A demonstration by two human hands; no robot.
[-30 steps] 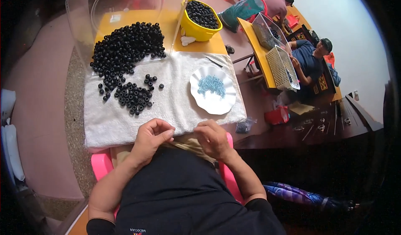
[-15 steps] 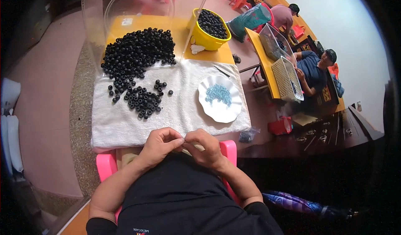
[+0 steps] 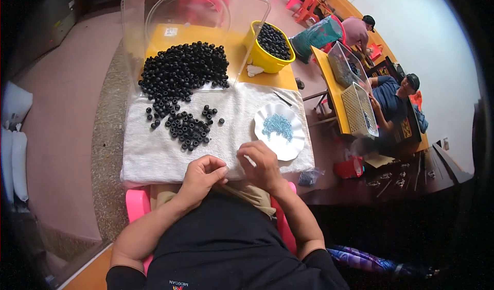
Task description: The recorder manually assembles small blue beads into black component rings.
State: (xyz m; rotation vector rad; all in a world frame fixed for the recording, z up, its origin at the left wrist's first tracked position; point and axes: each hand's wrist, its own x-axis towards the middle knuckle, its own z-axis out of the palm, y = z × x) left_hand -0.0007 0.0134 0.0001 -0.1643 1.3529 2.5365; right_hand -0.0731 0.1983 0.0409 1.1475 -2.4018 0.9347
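At the towel's [image 3: 154, 156] near edge your left hand [image 3: 202, 179] and right hand [image 3: 263, 165] pinch something too small to tell, with most black beads [image 3: 182, 73] lying unused.

Reddish-brown floor [image 3: 62, 109] fills the left of the frame; a pale wall [image 3: 411, 17] occupies the upper right. Orange tables [image 3: 329, 79] and pink and orange plastic chairs [image 3: 303, 1] stand at upper right, under even, bright light.

The left hand [image 3: 203, 179] and right hand [image 3: 262, 166] have drawn closer, fingertips nearly meeting at six o'clock of the towel [image 3: 154, 151]; the view has tilted down.
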